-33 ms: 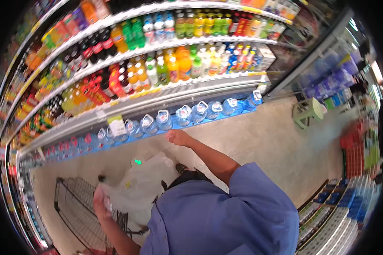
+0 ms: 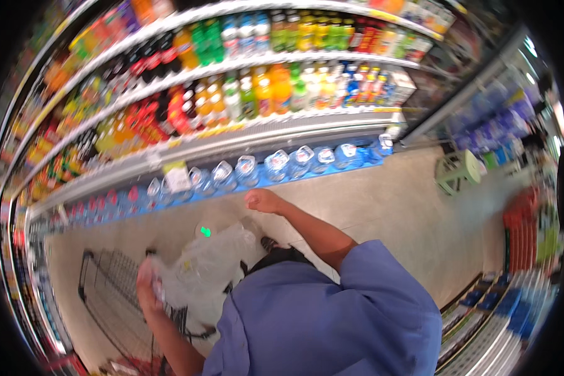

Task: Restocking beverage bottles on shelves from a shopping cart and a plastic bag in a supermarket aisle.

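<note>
My left hand (image 2: 149, 287) is at the lower left, its fingers closed round the gathered edge of a translucent white plastic bag (image 2: 216, 257). The bag spreads out in front of my body toward the right, and a yellowish patch shows through it. My right hand (image 2: 263, 201) is held out ahead with its fingers curled in. Nothing shows sticking out of it, and the inside of the fist is hidden. Just beyond it, large clear water bottles (image 2: 247, 169) with handles stand in a row at the foot of the shelves.
A wire shopping cart (image 2: 109, 301) stands at the left, beside my left arm. Ahead runs a long drinks cooler (image 2: 244, 122) with shelves of coloured bottles. At the right are a pale green stool (image 2: 459, 170), red stacked goods (image 2: 521, 232) and a low shelf (image 2: 482, 326).
The view has swung slightly, so the shelves and stool sit a little farther right. The bag has shifted slightly in shape. Both hands keep almost the same pose.
</note>
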`<state>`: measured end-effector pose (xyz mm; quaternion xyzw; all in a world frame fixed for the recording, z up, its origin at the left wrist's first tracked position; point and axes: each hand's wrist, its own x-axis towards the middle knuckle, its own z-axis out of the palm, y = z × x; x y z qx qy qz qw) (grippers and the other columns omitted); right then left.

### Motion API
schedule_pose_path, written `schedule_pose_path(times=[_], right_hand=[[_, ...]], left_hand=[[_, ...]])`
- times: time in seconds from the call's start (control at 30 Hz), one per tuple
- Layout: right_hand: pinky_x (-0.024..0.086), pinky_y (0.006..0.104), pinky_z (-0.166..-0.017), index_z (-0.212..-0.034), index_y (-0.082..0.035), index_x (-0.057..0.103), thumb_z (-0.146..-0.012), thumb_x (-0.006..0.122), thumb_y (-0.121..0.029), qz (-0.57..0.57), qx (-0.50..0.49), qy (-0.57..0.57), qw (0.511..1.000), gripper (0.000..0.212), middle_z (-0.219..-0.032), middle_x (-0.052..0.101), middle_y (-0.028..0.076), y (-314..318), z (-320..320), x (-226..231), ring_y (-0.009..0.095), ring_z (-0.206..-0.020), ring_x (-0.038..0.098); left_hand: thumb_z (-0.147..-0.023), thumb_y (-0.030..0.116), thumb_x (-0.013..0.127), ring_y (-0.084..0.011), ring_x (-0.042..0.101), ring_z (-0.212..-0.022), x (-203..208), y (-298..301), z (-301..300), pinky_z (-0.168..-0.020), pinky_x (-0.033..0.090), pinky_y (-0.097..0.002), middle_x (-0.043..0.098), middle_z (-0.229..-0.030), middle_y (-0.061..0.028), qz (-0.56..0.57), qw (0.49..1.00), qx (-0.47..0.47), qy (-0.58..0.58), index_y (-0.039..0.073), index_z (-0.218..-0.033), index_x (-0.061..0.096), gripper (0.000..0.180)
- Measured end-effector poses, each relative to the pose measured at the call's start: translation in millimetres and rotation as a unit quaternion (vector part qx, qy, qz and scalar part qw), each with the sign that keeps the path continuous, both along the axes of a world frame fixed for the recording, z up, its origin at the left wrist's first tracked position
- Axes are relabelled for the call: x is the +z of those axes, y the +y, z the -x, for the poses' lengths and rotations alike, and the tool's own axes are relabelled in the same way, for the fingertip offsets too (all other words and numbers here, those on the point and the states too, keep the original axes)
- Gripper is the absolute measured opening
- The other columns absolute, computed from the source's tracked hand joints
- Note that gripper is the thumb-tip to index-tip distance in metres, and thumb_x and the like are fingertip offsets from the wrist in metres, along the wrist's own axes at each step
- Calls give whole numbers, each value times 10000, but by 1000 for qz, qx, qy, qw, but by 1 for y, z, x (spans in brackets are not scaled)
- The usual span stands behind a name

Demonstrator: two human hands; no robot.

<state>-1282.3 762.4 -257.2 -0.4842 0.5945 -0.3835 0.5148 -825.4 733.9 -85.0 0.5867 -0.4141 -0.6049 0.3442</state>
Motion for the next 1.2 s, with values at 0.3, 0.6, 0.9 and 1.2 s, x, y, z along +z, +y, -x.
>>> schedule_pose_path(times=[0.3,0.6,0.9,1.2], right_hand=[[330,425,-1115,-1477,47,241,-612,860,-544,-1,166,73,983,1217,-1475,358,250,-21,-119,11,360,-1369,369],[410,440,-1036,-1422,15,350,-740,792,-431,40,22,166,985,927,-1331,502,267,-69,-163,-24,386,-1248,494],[523,389,-805,-1361,-54,459,-889,585,-176,194,-123,67,971,503,-1116,665,167,-127,-112,40,299,-935,676],[500,452,-893,-1039,-91,694,-876,553,-188,-55,321,417,849,236,-1096,668,150,-72,-49,-50,345,-1006,638]], left_hand=[[-886,165,580,-124,538,-723,80,-74,69,-609,451,-214,588,-1207,-159,127,943,-33,305,1,-1484,294,683],[-908,159,573,-139,588,-791,120,-58,50,-652,477,-222,503,-1353,-243,172,922,39,346,-2,-1476,289,655],[-899,275,622,-166,619,-865,56,-73,-20,-737,497,-269,606,-1241,-184,149,966,187,-96,-12,-1383,433,593],[-881,234,622,-145,616,-679,-79,-6,-24,-639,486,-322,657,-747,-25,-160,942,-153,-253,62,-1123,658,299]])
